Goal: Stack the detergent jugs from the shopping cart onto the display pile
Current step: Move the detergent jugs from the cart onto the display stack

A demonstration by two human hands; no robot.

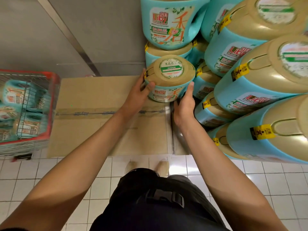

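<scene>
Gripping one teal jug (168,80) w/ both hands: left hand (140,95) clamped on its left side, right hand (184,105) on its right, tan cap facing the cam. Jug sits low at the left edge of the display pile (250,84), over a flat cardboard box (106,117), touching the stacked jugs behind and beside it. More jugs lie in the red wire cart (25,110) far left, well apart from the pile, on white tile floor (50,177).

Teal jug (168,80), tan cap; red-rimmed cart (50,104).
</scene>
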